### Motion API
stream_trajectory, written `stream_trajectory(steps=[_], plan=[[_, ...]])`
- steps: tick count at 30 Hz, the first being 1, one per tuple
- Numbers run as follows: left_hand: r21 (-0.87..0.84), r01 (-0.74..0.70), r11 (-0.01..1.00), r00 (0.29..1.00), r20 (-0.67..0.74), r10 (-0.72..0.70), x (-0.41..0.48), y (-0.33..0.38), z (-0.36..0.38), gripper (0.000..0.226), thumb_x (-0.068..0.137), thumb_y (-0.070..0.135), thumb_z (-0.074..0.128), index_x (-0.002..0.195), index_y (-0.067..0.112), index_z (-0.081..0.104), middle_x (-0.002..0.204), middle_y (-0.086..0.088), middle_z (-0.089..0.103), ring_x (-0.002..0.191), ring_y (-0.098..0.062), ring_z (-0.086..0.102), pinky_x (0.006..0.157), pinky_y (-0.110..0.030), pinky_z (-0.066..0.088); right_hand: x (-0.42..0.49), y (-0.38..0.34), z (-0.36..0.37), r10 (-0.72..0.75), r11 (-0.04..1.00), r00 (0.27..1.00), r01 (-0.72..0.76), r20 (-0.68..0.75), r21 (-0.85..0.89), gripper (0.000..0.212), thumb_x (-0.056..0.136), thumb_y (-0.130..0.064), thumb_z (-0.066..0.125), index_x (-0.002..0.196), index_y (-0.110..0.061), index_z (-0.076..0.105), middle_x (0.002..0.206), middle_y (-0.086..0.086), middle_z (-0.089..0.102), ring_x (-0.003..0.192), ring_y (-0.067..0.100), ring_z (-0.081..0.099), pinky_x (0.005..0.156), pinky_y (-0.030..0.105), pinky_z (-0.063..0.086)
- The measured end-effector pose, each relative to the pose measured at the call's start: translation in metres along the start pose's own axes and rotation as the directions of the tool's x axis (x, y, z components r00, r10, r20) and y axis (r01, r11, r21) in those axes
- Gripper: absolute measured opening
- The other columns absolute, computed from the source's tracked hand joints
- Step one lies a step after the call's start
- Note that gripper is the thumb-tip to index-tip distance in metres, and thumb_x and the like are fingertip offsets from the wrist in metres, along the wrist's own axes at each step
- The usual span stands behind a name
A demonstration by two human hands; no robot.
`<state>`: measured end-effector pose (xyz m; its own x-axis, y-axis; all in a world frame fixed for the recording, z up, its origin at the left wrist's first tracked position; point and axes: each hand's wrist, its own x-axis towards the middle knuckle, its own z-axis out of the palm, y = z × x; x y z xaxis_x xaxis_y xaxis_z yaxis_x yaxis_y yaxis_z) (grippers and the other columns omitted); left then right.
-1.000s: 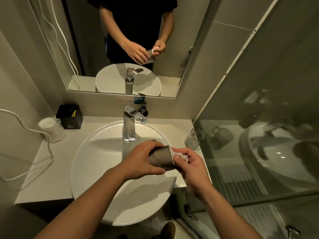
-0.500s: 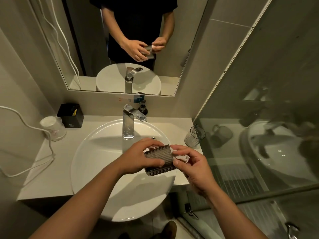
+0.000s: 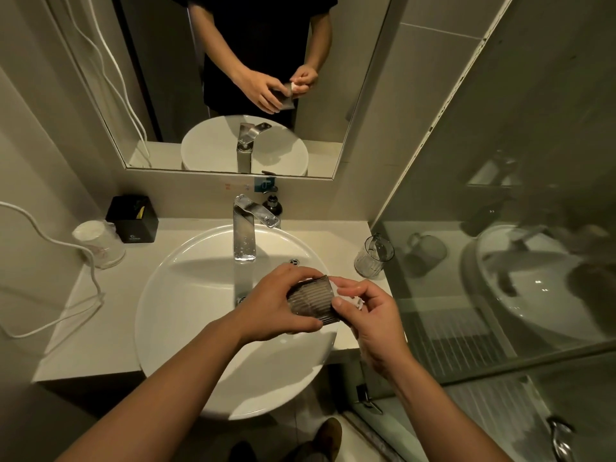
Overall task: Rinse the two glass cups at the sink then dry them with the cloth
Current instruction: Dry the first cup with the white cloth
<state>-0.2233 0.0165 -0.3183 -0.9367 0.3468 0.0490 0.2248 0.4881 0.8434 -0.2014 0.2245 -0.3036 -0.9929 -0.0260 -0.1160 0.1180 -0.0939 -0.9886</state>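
Left grip (image 3: 276, 305) holds ribbed cup (image 3: 311, 303), right grip (image 3: 373, 318) pinches cloth (image 3: 350, 300) — second cup (image 3: 371, 258) beside basin (image 3: 160, 295)

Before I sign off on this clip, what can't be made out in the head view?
All in the head view:
1. The cloth: only a white scrap shows; the right hand covers the rest.
2. The ribbed glass cup: base hidden by the left hand; wet or dry inside, too dim.
3. The second glass cup on the counter: too small to judge wet or dry.
4. The black box: contents too dark.
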Motion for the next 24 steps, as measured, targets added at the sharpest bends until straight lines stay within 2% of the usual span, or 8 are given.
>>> stream_trajectory(steps=[2,6,11,13,16,18,20,24], plan=[[-0.076,0.045,0.996,0.999,-0.005,-0.045,0.002,-0.002,-0.001,0.072,0.066,0.042,0.093,0.130,0.047,0.060,0.120,0.013,0.047,0.112,0.002,0.054,0.097,-0.017,0.048,0.000,-0.002,-0.002,-0.019,0.999,0.999,0.020,0.029,-0.026,0.020,0.076,-0.005,0.077,0.075,-0.025,0.072,0.121,0.010,0.076,0.122,0.032,0.068,0.104,0.066,0.051],[-0.134,0.069,0.989,0.997,0.031,-0.066,0.005,-0.003,-0.007,0.065,0.070,0.036,0.094,0.126,0.047,0.063,0.118,0.013,0.062,0.107,0.005,0.058,0.090,-0.011,0.045,0.001,-0.006,-0.004,-0.069,0.995,0.994,0.075,0.088,-0.063,0.023,0.077,-0.003,0.076,0.075,-0.025,0.073,0.120,0.011,0.076,0.120,0.031,0.069,0.100,0.065,0.054],[-0.306,0.160,0.939,0.986,0.099,-0.136,0.004,-0.007,-0.009,0.061,0.070,0.045,0.090,0.123,0.043,0.059,0.106,-0.006,0.071,0.098,-0.021,0.071,0.088,-0.039,0.061,0.002,-0.010,-0.008,-0.079,0.988,0.990,0.093,0.115,-0.120,0.015,0.075,-0.013,0.080,0.075,-0.026,0.074,0.119,0.012,0.076,0.121,0.034,0.067,0.099,0.064,0.054],[-0.316,0.167,0.934,0.985,0.104,-0.141,0.004,-0.007,-0.006,0.055,0.073,0.048,0.086,0.119,0.039,0.058,0.104,-0.007,0.072,0.097,-0.024,0.072,0.085,-0.043,0.063,0.003,-0.008,-0.009,-0.078,0.988,0.992,0.090,0.102,-0.127,0.018,0.077,-0.009,0.080,0.075,-0.026,0.073,0.117,0.012,0.076,0.119,0.034,0.068,0.099,0.064,0.054],[-0.181,0.102,0.978,0.992,0.086,-0.088,0.004,-0.005,0.001,0.052,0.076,0.053,0.079,0.120,0.038,0.057,0.116,0.004,0.066,0.108,-0.012,0.065,0.093,-0.041,0.059,0.004,0.000,-0.007,-0.057,0.992,0.998,0.059,0.025,-0.109,0.036,0.085,0.009,0.075,0.073,-0.024,0.072,0.114,0.010,0.077,0.116,0.030,0.070,0.099,0.064,0.055],[0.000,0.028,1.000,0.997,0.078,-0.028,0.004,-0.003,0.005,0.068,0.071,0.055,0.082,0.128,0.034,0.052,0.123,0.010,0.053,0.112,-0.004,0.056,0.096,-0.032,0.054,0.003,0.005,-0.003,-0.028,0.997,0.999,0.026,-0.030,-0.077,0.035,0.087,0.010,0.073,0.073,-0.022,0.072,0.113,0.008,0.078,0.116,0.029,0.070,0.099,0.064,0.055],[0.097,-0.007,0.995,0.998,0.063,0.001,0.004,-0.001,0.005,0.078,0.068,0.056,0.086,0.132,0.032,0.049,0.122,0.011,0.047,0.109,-0.003,0.052,0.094,-0.025,0.051,0.002,0.007,0.001,-0.001,0.999,0.998,-0.002,-0.064,-0.053,0.034,0.087,0.010,0.073,0.073,-0.021,0.072,0.113,0.007,0.078,0.116,0.028,0.070,0.100,0.063,0.055],[0.050,0.014,0.999,1.000,0.020,-0.015,0.006,0.001,0.000,0.074,0.066,0.050,0.090,0.127,0.036,0.052,0.117,0.012,0.058,0.104,-0.005,0.059,0.089,-0.029,0.056,0.005,0.004,0.000,0.005,0.999,1.000,-0.006,-0.025,-0.042,0.034,0.085,0.008,0.075,0.072,-0.023,0.072,0.115,0.007,0.078,0.119,0.028,0.069,0.102,0.064,0.053]])
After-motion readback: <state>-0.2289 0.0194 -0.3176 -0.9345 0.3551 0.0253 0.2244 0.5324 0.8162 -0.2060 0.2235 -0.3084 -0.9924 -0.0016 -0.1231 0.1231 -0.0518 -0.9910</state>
